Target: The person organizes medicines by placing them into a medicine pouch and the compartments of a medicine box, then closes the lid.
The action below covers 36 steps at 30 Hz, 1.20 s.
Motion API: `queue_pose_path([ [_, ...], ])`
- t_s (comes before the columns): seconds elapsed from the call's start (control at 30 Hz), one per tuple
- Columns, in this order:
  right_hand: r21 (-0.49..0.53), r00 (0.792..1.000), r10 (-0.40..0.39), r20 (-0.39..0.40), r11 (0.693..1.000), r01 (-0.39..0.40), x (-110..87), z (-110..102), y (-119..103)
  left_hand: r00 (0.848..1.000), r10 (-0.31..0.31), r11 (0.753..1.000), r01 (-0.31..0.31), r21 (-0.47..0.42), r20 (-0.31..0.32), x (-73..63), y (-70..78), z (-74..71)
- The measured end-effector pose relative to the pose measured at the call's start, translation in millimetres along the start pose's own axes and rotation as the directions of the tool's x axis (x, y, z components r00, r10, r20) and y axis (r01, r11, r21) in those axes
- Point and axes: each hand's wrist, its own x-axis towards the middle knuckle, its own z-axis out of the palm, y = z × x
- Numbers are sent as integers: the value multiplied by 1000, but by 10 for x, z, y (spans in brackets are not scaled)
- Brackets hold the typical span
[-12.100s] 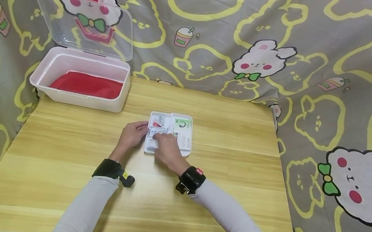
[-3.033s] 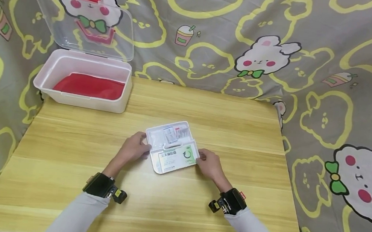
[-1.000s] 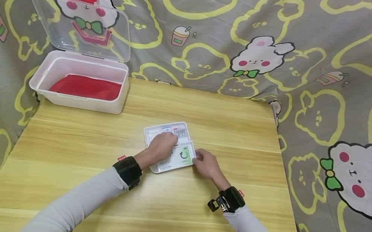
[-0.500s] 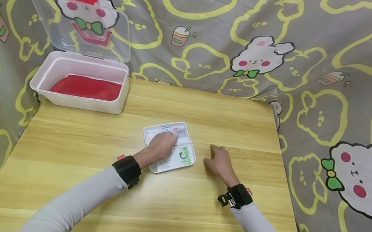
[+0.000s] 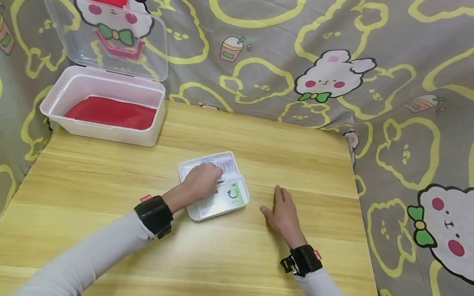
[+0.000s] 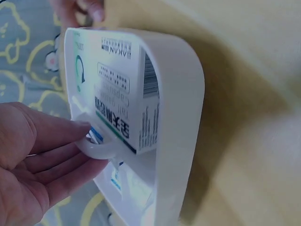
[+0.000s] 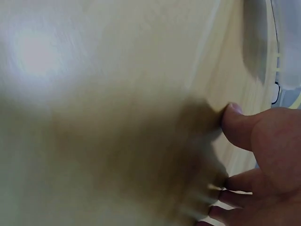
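A white plastic medicine case [image 5: 218, 209] is nearest to both hands, at the middle of the table. My left hand [image 5: 200, 183] reaches over it from the left. In the left wrist view, the thumb and fingers of that left hand [image 6: 42, 155] pinch a white curved handle [image 6: 97, 150] at the case's middle divider. A capsule carton [image 6: 120, 89] with a green end fills one half, and small packets [image 5: 227, 166] lie in the other, partly hidden by the hand. Right of the case, my right hand [image 5: 286, 218] holds nothing, its fingers extended low over the tabletop.
At the back left stands a white storage box [image 5: 104, 132] with its clear lid [image 5: 154, 45] raised. Red material [image 5: 112, 112] covers its bottom. A patterned curtain [image 5: 264, 93] hangs behind the wooden table [image 5: 304, 169] and along its sides.
Earlier the case was turned and both hands were at its ends. My left hand then moved onto the middle handle. My right hand let go and drew right; the case has shifted slightly left.
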Motion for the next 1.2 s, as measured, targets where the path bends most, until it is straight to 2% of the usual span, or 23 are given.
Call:
queue_pose_path([
  [0.13,0,999,-4,-36,1000,4,-39,38,43,999,-37,997,37,-65,3,3,-67,-312],
  [0.33,5,999,5,-54,1000,-5,-64,-22,6,990,-133,987,129,-95,-40,13,-267,-1012],
  [0.5,26,996,-5,-84,1000,7,-65,-60,-13,974,-206,974,195,-118,-93,-13,-547,-1575],
  [0.63,57,990,-26,-138,998,34,-84,-47,-25,962,-221,975,216,-50,-161,-4,-832,-1916],
  [0.67,68,988,-31,-153,997,42,-95,-49,-33,958,-227,974,225,-32,-176,10,-907,-1980],
  [0.77,109,980,-46,-194,992,69,-126,-68,-81,941,-294,955,294,-24,-170,27,-1122,-2152],
  [0.87,145,976,-59,-209,985,90,-142,-108,-169,909,-397,918,394,-49,-126,23,-1322,-2276],
  [1.0,173,981,-47,-186,982,80,-143,-139,-295,863,-493,870,490,-56,-107,15,-1548,-2338],
  [1.2,188,979,-55,-195,978,92,-139,-123,-425,816,-568,823,558,-112,-108,5,-1835,-2343],
])
